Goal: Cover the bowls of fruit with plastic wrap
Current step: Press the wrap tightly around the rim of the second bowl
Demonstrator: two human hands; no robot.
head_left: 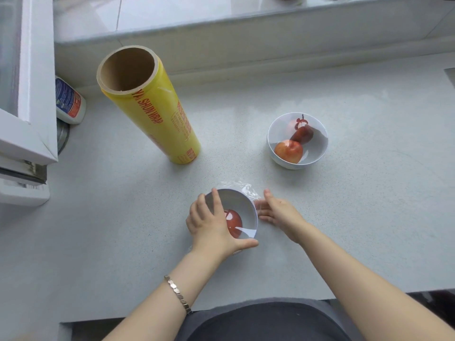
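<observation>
Clear plastic wrap (242, 187) lies stretched over the near bowl (244, 205), which sits on the desk (369, 217) just in front of the person, with a single red apple (232, 221) showing through the film. The sheet looks taut across the mouth, while loose crinkled film bunches at the far rim and a little pokes out at the near side. The left hand (211, 225) cups this bowl from its left, fingers curled over the rim and thumb laid along the near edge, clamped on it to steady it. The right hand (280, 212) is apart from the left, with fingers fairly straight, and presses the hanging film against the bowl's right side. Judging from this, the near bowl is covered on top and what is left is to smooth the skirt of film down all the way round, especially at the far rim. Further off to the right, the far bowl (317, 148), holding several pieces of fruit, shows a flat sheen across its mouth and appears to be wrapped, so the task seems close to its end. A yellow roll (157, 114) of wrap stands on end well to the left with no hand on it, and a small white bottle (70, 102) lies beyond it by a window frame.
</observation>
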